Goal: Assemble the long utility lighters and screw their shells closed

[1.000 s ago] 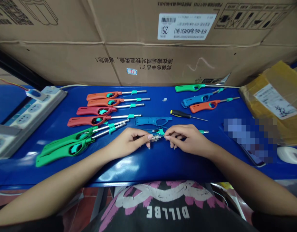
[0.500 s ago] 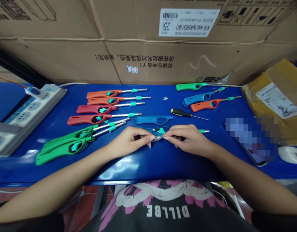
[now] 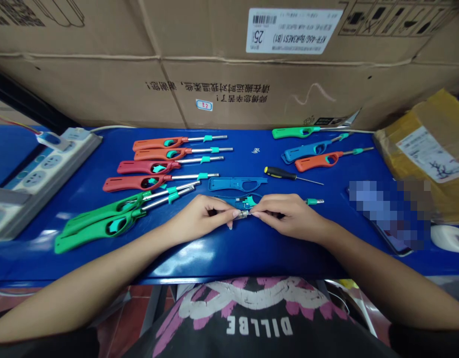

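My left hand [image 3: 204, 217] pinches a small clear, metal-tipped lighter part [image 3: 244, 214] between thumb and forefinger. At the part's right end, my right hand [image 3: 289, 211] has thumb and forefinger pressed together; whether they grip the tip or something tiny on it is hidden. Just behind the fingers lies an open blue lighter half [image 3: 229, 200] with a teal trigger [image 3: 248, 201], partly covered by my hands. A separate blue shell half [image 3: 236, 184] rests beyond it. A black and yellow screwdriver [image 3: 279, 173] lies behind my right hand.
Orange and red lighters [image 3: 137, 183] and green ones [image 3: 95, 231] lie at left, near a power strip [image 3: 46, 174]. More lighters [image 3: 315, 161] lie back right. A phone [image 3: 386, 219], white mouse [image 3: 451, 238] and taped box [image 3: 419, 149] stand right. Tiny white pieces [image 3: 255, 150] lie mid-table. A large carton [image 3: 121, 94] walls the back.
The fingers of my right hand have shifted slightly at the end of the small clear part. My left hand keeps its pinch, and the things on the table stay in place.
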